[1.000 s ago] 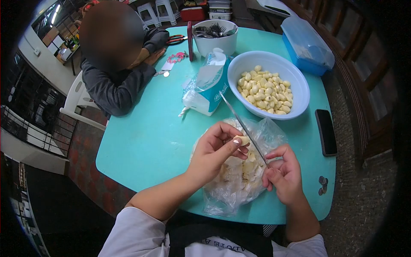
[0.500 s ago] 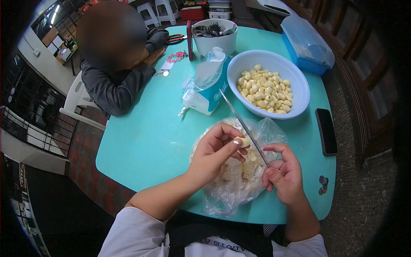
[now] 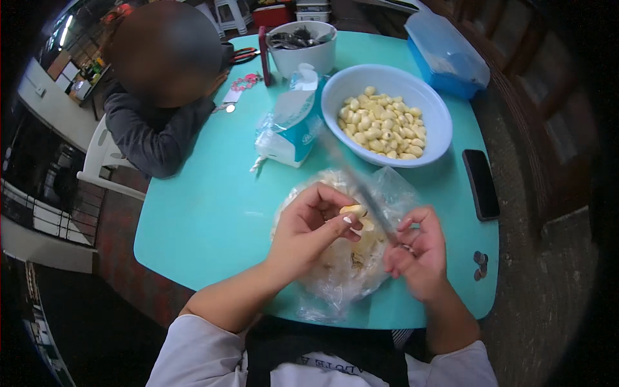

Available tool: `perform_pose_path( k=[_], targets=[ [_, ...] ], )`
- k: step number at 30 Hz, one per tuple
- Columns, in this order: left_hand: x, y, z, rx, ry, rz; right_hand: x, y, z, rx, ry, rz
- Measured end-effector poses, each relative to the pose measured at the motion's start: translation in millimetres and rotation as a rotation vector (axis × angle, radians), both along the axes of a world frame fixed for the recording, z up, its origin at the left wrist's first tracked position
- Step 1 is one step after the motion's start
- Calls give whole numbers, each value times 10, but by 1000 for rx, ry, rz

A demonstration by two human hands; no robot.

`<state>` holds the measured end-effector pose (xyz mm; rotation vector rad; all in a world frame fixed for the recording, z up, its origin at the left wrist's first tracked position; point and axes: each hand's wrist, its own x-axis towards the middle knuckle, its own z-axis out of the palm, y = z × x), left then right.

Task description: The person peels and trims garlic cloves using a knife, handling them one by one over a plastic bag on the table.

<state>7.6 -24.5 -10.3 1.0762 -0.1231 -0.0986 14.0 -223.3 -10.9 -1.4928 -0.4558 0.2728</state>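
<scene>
Between the thumb and fingers of my left hand [image 3: 313,226], a pale garlic clove [image 3: 352,210] is pinched. My right hand [image 3: 418,255] grips a knife [image 3: 361,185] by its handle end; the blade slants up and left, blurred by motion, its middle passing just right of the clove. Under both hands lies a clear plastic bag [image 3: 332,293] with papery garlic skins [image 3: 356,258] on it. Beyond them, a light blue basin [image 3: 445,143] holds many peeled garlic cloves [image 3: 385,126].
A tissue pack [image 3: 287,132] lies left of the basin. Behind stand a white tub [image 3: 303,61] of forks and a blue lidded box [image 3: 445,55]. A phone [image 3: 480,185] and coins [image 3: 480,264] lie at right. Across the table [image 3: 200,226], a person in a dark sleeve [image 3: 151,142] leans on it.
The whole view has shifted, so the table things sit a little further up and left. The knife now shows motion blur. The clove stays pinched in my left hand, turned slightly.
</scene>
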Motion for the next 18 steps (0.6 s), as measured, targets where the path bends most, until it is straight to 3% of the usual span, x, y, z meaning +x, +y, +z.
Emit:
perform_pose_path(
  k=[1,2,4,5,8,11,15,18],
  targets=[
    [-11,-32,-2,38,-79,51,0,4,-26,-65,-149,19],
    [-4,12,-138,214,-83,81,-17,25,17,-68,-111,50],
    [39,2,-214,78,-106,-26,-59,85,129,-71,-36,117],
    [25,-7,-204,121,-91,-24,-40,100,16,-43,-156,119],
    [27,-7,-196,45,-81,-40,-31,97,105,-187,-186,89],
    [-5,-31,-133,116,-67,7,-22,84,118,-265,-205,59],
    [-16,-13,-131,163,-27,24,43,120,23,-316,-530,-5],
    [-20,-8,-147,176,-29,24,32,94,80,-360,-451,33]
  ],
)
